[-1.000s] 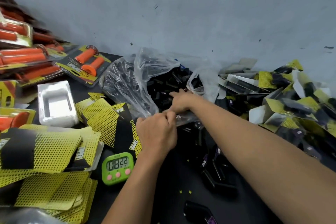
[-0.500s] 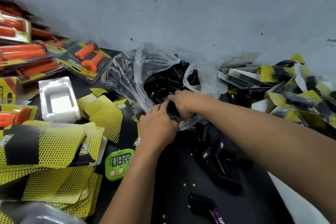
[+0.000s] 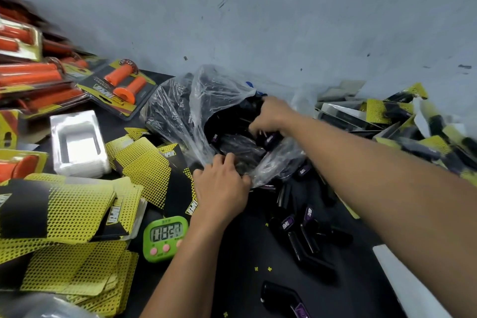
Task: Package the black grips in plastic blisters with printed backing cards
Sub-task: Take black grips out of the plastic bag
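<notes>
The right hand point(image 3: 271, 116) is reaching deeper than before into the clear bag point(image 3: 178, 111) at the back edge of the table point(image 3: 247, 255). Its fingertips are hiding among the black grips point(image 3: 240, 147), so I cannot tell their hold. The left hand point(image 3: 222, 188) is pinching the bag's rim.

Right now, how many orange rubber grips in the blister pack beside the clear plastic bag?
2, side by side: upper orange grip; lower orange grip. More in blurred packs far left.

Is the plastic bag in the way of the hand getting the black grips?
No. The right hand is inside the open mouth of the plastic bag, fingers among the black grips. The left hand grips the bag's near edge.
</notes>
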`<action>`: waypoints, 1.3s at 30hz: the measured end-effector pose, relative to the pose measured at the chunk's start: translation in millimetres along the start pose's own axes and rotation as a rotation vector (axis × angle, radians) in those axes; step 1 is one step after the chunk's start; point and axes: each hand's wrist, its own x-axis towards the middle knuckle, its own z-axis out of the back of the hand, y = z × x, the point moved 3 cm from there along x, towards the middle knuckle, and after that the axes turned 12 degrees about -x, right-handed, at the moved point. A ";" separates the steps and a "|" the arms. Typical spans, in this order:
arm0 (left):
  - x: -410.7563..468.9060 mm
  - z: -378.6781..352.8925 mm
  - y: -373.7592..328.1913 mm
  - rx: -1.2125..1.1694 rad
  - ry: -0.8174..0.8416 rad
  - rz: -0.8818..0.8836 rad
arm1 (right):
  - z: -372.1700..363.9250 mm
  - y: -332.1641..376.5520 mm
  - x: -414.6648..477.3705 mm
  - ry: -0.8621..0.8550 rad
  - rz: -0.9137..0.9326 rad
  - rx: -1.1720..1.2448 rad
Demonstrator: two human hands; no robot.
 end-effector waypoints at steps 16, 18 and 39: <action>-2.0 6.3 -11.2 0.037 -0.175 0.001 | 28.7 -54.5 -181.9 0.206 -0.016 0.707; -4.3 7.5 -16.1 0.051 -0.200 -0.043 | 13.1 -61.1 -207.6 0.234 0.005 0.547; -3.2 -5.0 -28.9 -0.182 0.025 -0.190 | -43.6 -28.9 -277.6 0.040 0.153 0.262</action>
